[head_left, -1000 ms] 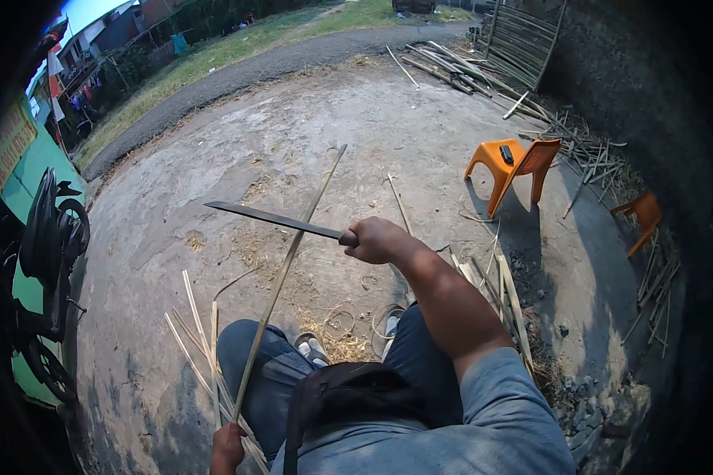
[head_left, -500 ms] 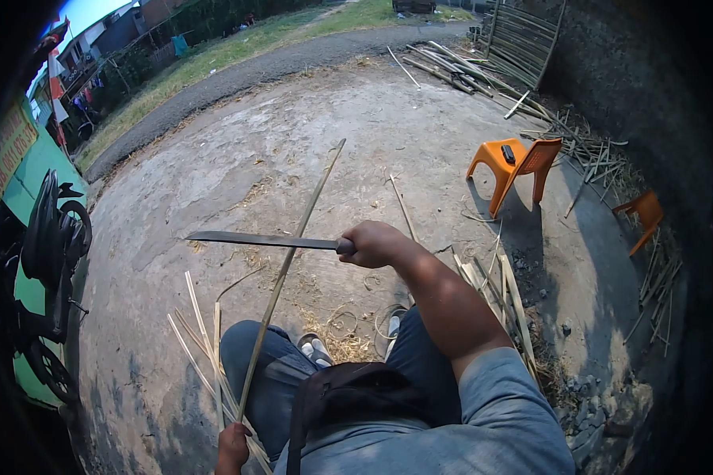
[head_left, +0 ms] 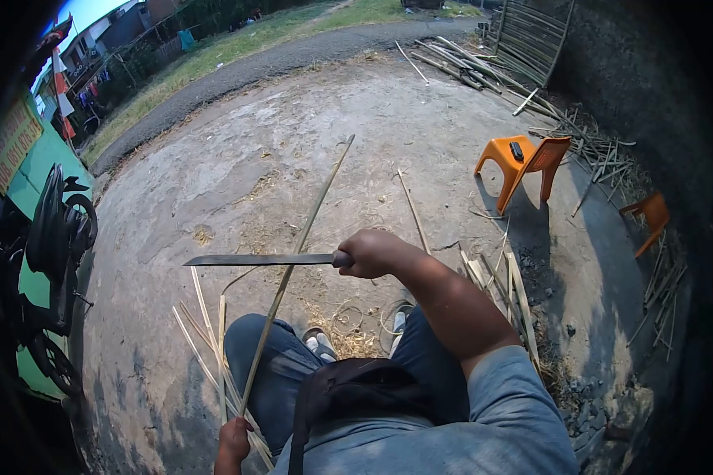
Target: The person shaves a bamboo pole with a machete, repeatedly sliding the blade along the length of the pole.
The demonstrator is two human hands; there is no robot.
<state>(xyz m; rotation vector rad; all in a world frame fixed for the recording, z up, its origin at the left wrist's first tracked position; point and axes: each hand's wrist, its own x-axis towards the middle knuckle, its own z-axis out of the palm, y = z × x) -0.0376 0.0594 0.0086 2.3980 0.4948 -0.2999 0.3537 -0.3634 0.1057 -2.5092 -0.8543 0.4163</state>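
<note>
My right hand (head_left: pixel 370 253) is closed round the dark handle of a long machete (head_left: pixel 261 260), whose blade points left and crosses a long bamboo strip (head_left: pixel 304 227). Whether blade and strip touch, I cannot tell. Low in the view, my left hand (head_left: pixel 234 440) is wrapped round the near end of that strip, which slants up and away past my left knee. Pale split strips (head_left: pixel 207 332) lie beside my left leg, close to the left hand.
An orange chair (head_left: pixel 505 166) holding a small black object stands at the right. More cut bamboo (head_left: pixel 520 305) lies by my right leg. Bamboo poles (head_left: pixel 467 65) are piled at the back right. A motorcycle (head_left: pixel 51 245) stands at the left.
My right hand and the machete sit slightly lower against the strip, nearer to me. The whole view has shifted a little. My left hand keeps its hold.
</note>
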